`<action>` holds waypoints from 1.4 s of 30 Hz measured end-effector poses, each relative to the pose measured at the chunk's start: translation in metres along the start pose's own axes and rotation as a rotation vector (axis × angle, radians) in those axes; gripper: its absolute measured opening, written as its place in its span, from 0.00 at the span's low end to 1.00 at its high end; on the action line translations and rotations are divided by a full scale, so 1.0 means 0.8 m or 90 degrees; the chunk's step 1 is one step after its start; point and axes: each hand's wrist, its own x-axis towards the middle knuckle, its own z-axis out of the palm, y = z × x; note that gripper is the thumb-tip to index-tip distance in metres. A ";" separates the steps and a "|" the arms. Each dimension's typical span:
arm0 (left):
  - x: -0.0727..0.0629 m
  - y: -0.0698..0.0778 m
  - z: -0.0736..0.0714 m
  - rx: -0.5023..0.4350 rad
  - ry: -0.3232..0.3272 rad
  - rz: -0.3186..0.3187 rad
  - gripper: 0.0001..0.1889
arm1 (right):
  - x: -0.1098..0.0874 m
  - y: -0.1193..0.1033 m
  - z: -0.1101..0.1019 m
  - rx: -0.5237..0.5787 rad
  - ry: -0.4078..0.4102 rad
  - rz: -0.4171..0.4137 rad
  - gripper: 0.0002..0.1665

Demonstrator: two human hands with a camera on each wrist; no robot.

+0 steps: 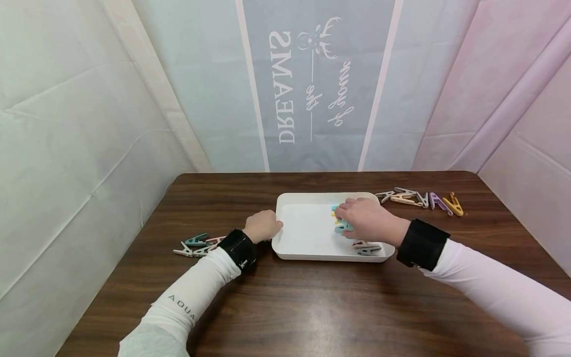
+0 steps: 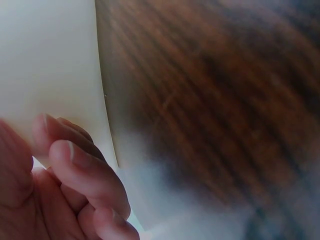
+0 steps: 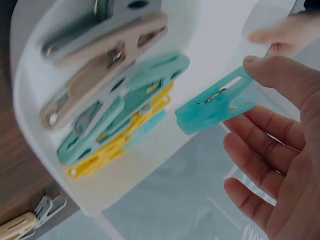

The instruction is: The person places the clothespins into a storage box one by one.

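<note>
My right hand [image 1: 368,218] is over the right part of a white tray [image 1: 303,233] and pinches a turquoise clothespin [image 3: 215,105] between thumb and fingertips. Beside it in the right wrist view, several clothespins lie side by side inside the tray, among them a dark grey one, a beige clothespin [image 3: 95,82], a green one and a yellow clothespin [image 3: 100,160]. In the head view my right hand hides part of this row. My left hand [image 1: 263,226] holds the tray's left rim, and its bent fingers [image 2: 80,160] show at that edge in the left wrist view.
Left of the tray, a small group of clothespins lies on the brown wooden table [image 1: 285,307], with a dark green clothespin [image 1: 196,240] among them. Beyond the tray's right end lie more, including a purple clothespin [image 1: 439,203] and a mustard clothespin [image 1: 454,204]. Fabric walls surround the table.
</note>
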 end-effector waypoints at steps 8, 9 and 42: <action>0.000 0.000 -0.001 0.008 0.003 -0.001 0.16 | 0.005 -0.008 0.015 0.051 -0.077 0.006 0.16; 0.000 0.000 -0.001 0.007 0.000 -0.002 0.16 | 0.006 -0.008 0.017 0.057 -0.090 0.011 0.15; -0.002 0.001 0.000 0.006 0.000 -0.003 0.15 | -0.004 0.003 0.019 0.055 -0.079 0.019 0.15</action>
